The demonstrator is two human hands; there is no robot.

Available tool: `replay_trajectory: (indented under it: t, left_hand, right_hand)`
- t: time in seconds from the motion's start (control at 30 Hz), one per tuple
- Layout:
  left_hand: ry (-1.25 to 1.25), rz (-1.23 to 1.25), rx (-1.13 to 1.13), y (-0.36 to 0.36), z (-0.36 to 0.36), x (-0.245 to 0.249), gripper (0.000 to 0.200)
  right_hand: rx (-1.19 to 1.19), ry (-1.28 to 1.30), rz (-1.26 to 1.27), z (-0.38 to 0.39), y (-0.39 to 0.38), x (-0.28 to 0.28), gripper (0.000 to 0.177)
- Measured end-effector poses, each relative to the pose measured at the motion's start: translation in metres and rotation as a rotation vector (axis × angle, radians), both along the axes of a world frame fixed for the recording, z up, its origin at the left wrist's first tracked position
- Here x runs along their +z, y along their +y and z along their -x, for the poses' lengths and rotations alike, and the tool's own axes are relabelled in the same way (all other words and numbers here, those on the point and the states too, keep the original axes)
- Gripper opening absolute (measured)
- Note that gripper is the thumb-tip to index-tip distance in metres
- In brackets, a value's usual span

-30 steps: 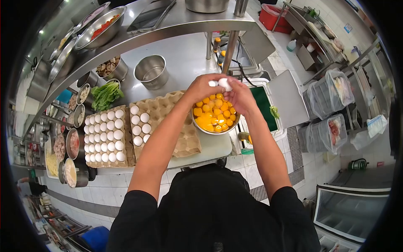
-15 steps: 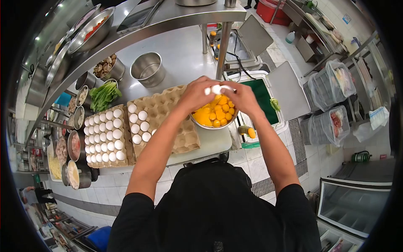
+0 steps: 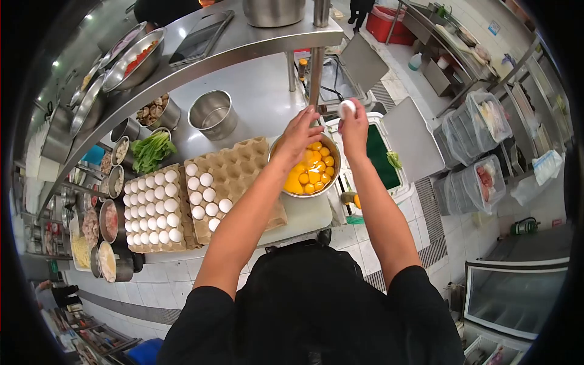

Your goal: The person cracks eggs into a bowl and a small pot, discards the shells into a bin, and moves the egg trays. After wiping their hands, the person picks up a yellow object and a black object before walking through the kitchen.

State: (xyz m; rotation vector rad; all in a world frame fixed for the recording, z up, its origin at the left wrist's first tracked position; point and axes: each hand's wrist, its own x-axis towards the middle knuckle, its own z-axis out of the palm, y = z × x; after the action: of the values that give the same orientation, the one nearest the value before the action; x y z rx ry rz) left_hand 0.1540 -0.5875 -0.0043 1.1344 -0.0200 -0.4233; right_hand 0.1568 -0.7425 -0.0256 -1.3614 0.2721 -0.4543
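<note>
A metal bowl (image 3: 302,195) full of cracked eggs (image 3: 311,172), mostly whole yolks, stands at the right end of the counter. My left hand (image 3: 296,139) is over the bowl's far left side, fingers stretched out and nothing visible in them. Up and to the right, beyond the bowl's rim, my right hand (image 3: 353,131) grips a white eggshell (image 3: 347,109) in its fingertips. Left of the bowl, partly behind my left forearm, is a cardboard egg tray (image 3: 243,159) with eggs only in its left part. A fuller tray of white eggs (image 3: 151,198) sits beside it.
An empty steel pot (image 3: 213,115) stands behind the trays, with leafy greens (image 3: 152,151) to its left. A metal shelf (image 3: 243,45) runs above the counter. Right of the bowl is an open-lidded white bin (image 3: 404,193) with a green interior. Food containers line the left side.
My hands were together over the bowl with white shell between them. They have parted: the right moved up and right with the shell, the left stayed over the bowl and opened.
</note>
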Motion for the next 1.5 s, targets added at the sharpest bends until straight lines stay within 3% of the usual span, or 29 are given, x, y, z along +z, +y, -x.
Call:
replay_trajectory:
  t: [0.07,0.13,0.17,0.2,0.3,0.4,0.43,0.53,0.6,0.67,0.73,0.8,0.87,0.93,1.03,1.1,1.13,1.17,1.2,1.27,1.3,1.33,1.37,1.47,1.5]
  left_hand:
    - [-0.067,-0.132,0.046,0.02,-0.003,-0.003,0.059]
    - [-0.123,-0.264,0.086,0.034,-0.007,-0.016,0.057]
    - [-0.25,-0.447,0.108,0.038,-0.012,-0.022,0.054]
    - [-0.378,-0.629,0.126,0.041,-0.012,-0.022,0.05]
    - [-0.53,-0.757,0.116,0.046,-0.008,-0.016,0.047]
    - [-0.576,-0.619,-0.054,0.047,-0.008,-0.002,0.05]
    - [-0.517,-0.464,-0.132,0.048,-0.008,0.0,0.047]
    - [-0.424,-0.403,-0.316,0.059,-0.005,-0.006,0.044]
    - [-0.429,-0.424,-0.314,0.06,0.003,-0.012,0.041]
    - [-0.469,-0.615,-0.314,0.068,0.009,-0.026,0.036]
    - [-0.51,-0.559,-0.263,0.07,0.017,-0.031,0.035]
    - [-0.853,-0.787,-0.149,0.072,0.019,-0.02,0.037]
    - [-0.958,-0.878,-0.189,0.067,0.018,-0.008,0.045]
    - [-1.093,-0.698,-0.152,0.049,0.025,0.008,0.05]
    - [-0.893,-0.583,-0.229,0.075,0.018,0.042,0.053]
    - [-0.785,-0.725,-0.106,0.134,0.005,0.051,0.045]
    - [-0.765,-0.875,-0.045,0.167,0.001,0.045,0.041]
    - [-0.745,-1.02,0.018,0.201,0.0,0.04,0.036]
    - [-0.437,-1.364,-0.112,0.24,0.019,0.044,0.033]
    - [-0.402,-1.389,-0.305,0.273,0.04,0.011,0.034]
    - [-0.397,-1.369,-0.382,0.279,0.055,-0.003,0.034]
    - [-0.52,-1.267,-0.468,0.283,0.07,-0.018,0.034]
    - [-0.459,-1.386,-0.563,0.268,0.085,-0.008,0.037]
    - [-0.602,-1.513,-0.423,0.264,0.111,-0.027,0.039]
    - [-0.551,-1.42,-0.364,0.265,0.114,-0.019,0.04]
  right_hand:
    - [-0.114,-0.057,-0.134,-0.026,0.019,0.0,0.039]
    - [-0.295,0.043,-0.236,-0.045,0.036,-0.004,0.037]
    - [-0.057,0.042,-0.279,-0.046,0.04,-0.007,0.036]
    - [-0.053,0.044,-0.279,-0.046,0.041,-0.008,0.036]
    - [0.149,0.126,-0.308,-0.039,0.034,-0.002,0.036]
    - [0.433,0.134,-0.327,-0.003,0.026,-0.001,0.031]
    - [0.501,0.182,-0.294,0.012,0.03,0.002,0.029]
    - [0.708,0.292,-0.295,0.037,0.029,-0.001,0.027]
    - [0.762,0.309,-0.26,0.043,0.025,-0.002,0.031]
    - [0.788,0.337,-0.048,0.048,0.027,-0.006,0.035]
    - [0.836,0.292,0.25,0.047,0.026,0.008,0.042]
    - [0.756,0.365,0.665,0.052,0.021,0.027,0.046]
    - [0.665,0.279,0.617,0.053,0.015,0.027,0.048]
    - [0.622,0.214,0.412,0.045,0.007,0.015,0.039]
    - [0.378,0.146,0.437,0.047,-0.019,0.035,0.029]
    - [0.047,0.067,0.992,0.044,-0.044,0.034,0.044]
    - [-0.059,-0.037,1.053,0.044,-0.052,0.038,0.042]
    - [0.043,-0.076,1.059,0.057,-0.038,0.058,0.04]
    - [0.154,-0.123,1.054,0.072,-0.012,0.071,0.037]
    - [0.567,0.192,0.792,0.088,0.048,0.072,0.033]
    - [0.783,0.182,0.734,0.094,0.075,0.051,0.034]
    - [0.902,0.005,0.895,0.101,0.102,0.037,0.035]
    - [1.014,-0.047,1.022,0.104,0.127,0.015,0.034]
    - [1.075,-0.11,1.067,0.123,0.186,-0.019,0.029]
    - [1.042,-0.156,1.092,0.128,0.199,-0.025,0.029]
